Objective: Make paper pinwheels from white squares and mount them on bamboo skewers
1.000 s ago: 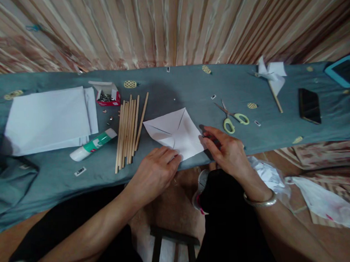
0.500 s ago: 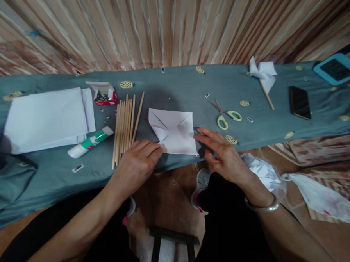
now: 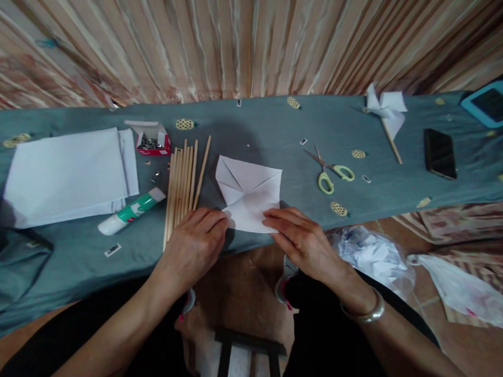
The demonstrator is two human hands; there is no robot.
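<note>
A square white sheet of paper [image 3: 251, 180], with slits running in from its corners, lies at the near edge of the cloth-covered table. My left hand [image 3: 199, 236] pinches its near left corner, fingers closed. Across the near right corner, my right hand [image 3: 302, 236] has its fingers on top, and the paper's edge runs between fingers and thumb. Close to my left hand is a bundle of wooden sticks [image 3: 181, 178]. Green-handled scissors [image 3: 328, 167] lie spread to the right of the paper.
Left on the table [image 3: 265, 126] are stacked white paper [image 3: 65, 178], a glue stick [image 3: 130, 212] and a red box of metal pins [image 3: 152, 142]. Rightward lie a paper pinwheel [image 3: 386, 114], a phone [image 3: 439, 153] and a blue-framed device [image 3: 491, 104]. A plastic bag of paper scraps [image 3: 373, 255] sits below.
My right hand has moved left from beside the sheet onto its near right corner. The sheet has turned slightly clockwise, and my left hand still holds its left corner.
</note>
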